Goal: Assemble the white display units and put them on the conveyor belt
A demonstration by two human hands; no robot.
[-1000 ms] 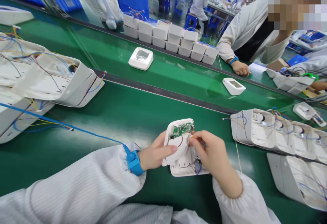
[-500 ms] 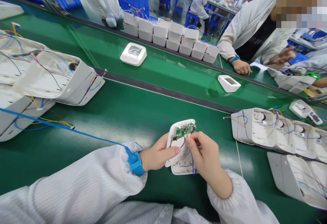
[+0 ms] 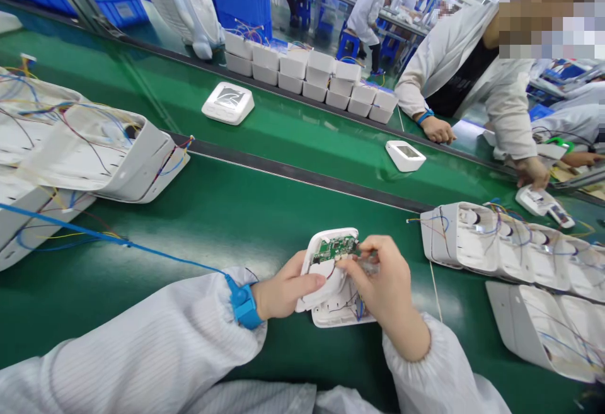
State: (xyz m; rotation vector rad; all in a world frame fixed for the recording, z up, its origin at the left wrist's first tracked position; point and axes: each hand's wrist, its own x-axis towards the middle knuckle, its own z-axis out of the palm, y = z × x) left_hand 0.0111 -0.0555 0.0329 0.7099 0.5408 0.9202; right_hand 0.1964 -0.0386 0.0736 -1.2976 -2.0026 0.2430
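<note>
My left hand [image 3: 295, 283] grips a white plastic housing [image 3: 307, 302] at its left side, thumb across the front. A green circuit board [image 3: 338, 248] sits in the housing's upper part, above a round white part. My right hand [image 3: 385, 275] is at the board's lower right edge, thumb near the small white connectors, index finger bent at the board's side. Its fingers are closed about something too small to make out. Below, a second white shell [image 3: 331, 319] with thin wires lies on the green bench, partly hidden by the housing and my right hand.
Wired white shells [image 3: 137, 168] are piled at left; more shells [image 3: 489, 237] stand in rows at right. White devices with screens [image 3: 229, 104] lie on the green belt. A blue wrist-strap cord [image 3: 142, 247] runs left. A co-worker's hand [image 3: 534, 171] touches a white part across the line.
My right index finger has shifted to the board's side, away from the thumb. The housing tilts back slightly. The belt devices appear farther left, and the co-worker's hand has lowered onto a white part.
</note>
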